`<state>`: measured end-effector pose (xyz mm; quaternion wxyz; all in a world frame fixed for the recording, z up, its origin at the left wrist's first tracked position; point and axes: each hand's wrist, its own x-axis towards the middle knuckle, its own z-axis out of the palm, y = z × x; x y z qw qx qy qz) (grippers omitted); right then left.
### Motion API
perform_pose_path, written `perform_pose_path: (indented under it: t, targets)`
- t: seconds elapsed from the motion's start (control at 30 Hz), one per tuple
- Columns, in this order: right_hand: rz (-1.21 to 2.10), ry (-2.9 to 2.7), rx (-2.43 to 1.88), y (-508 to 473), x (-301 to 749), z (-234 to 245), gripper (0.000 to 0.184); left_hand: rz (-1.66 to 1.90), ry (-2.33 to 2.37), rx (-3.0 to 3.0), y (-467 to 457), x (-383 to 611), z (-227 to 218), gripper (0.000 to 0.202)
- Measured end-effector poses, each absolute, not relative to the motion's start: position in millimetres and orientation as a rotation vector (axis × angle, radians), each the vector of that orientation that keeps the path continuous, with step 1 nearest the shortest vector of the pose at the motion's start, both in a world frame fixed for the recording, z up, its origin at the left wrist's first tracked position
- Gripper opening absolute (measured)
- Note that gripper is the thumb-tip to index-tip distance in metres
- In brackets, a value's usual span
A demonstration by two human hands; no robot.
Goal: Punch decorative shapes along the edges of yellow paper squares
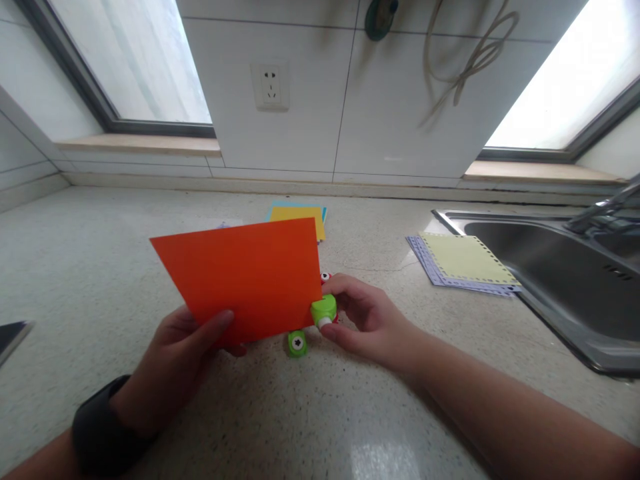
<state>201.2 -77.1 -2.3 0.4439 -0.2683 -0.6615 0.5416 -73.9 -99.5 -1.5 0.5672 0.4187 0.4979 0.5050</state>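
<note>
My left hand (183, 357) pinches the lower edge of an orange sheet of paper (245, 277), thumb on its front, and holds it tilted above the speckled countertop (100, 267). My right hand (363, 317) grips a small green paper punch (324, 311) against the sheet's lower right corner. A second green punch (297, 343) lies on the counter just below the sheet. A small red piece (325, 277) shows behind the corner, mostly hidden.
A stack of coloured paper (300, 213) lies behind the orange sheet. Perforated yellow and lilac sheets (463, 261) rest beside a steel sink (565, 273) at the right. A dark object (11, 335) sits at the left edge. A wall socket (271, 85) and hanging cord (470, 60) are ahead.
</note>
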Motion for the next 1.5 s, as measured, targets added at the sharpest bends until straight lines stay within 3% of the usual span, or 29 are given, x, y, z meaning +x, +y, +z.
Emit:
perform_pose_path:
  t: [0.2,0.43,0.67,0.9,1.03,1.2,1.5]
  targets:
    - [1.657,-1.401,-0.668,-79.6,196.6,0.0,0.033,1.194,1.129,0.967,-98.7,-70.7,-0.7,0.026]
    - [1.768,-1.199,-0.741,-74.8,196.4,-0.9,0.031,1.184,1.13,0.929,-102.1,-70.2,5.2,0.028]
    - [1.807,-1.032,-0.809,-77.1,192.1,4.0,0.034,1.166,0.718,1.128,-108.3,-82.3,-4.2,0.051]
    - [1.834,-1.101,-0.72,-83.8,185.5,4.0,0.03,0.953,0.928,1.748,-115.9,-91.8,-17.4,0.024]
    - [1.829,-1.198,-0.672,-86.6,183.9,5.6,0.028,0.998,1.143,1.849,-121.7,-77.6,-7.5,0.027]
    - [1.835,-1.264,-0.671,-89.7,183.9,13.0,0.03,1.027,1.174,1.597,-121.3,-60.9,2.5,0.042]
    - [1.846,-1.089,-0.746,-85.5,181.8,6.2,0.038,1.126,1.014,1.183,-112.9,-47.5,-1.1,0.028]
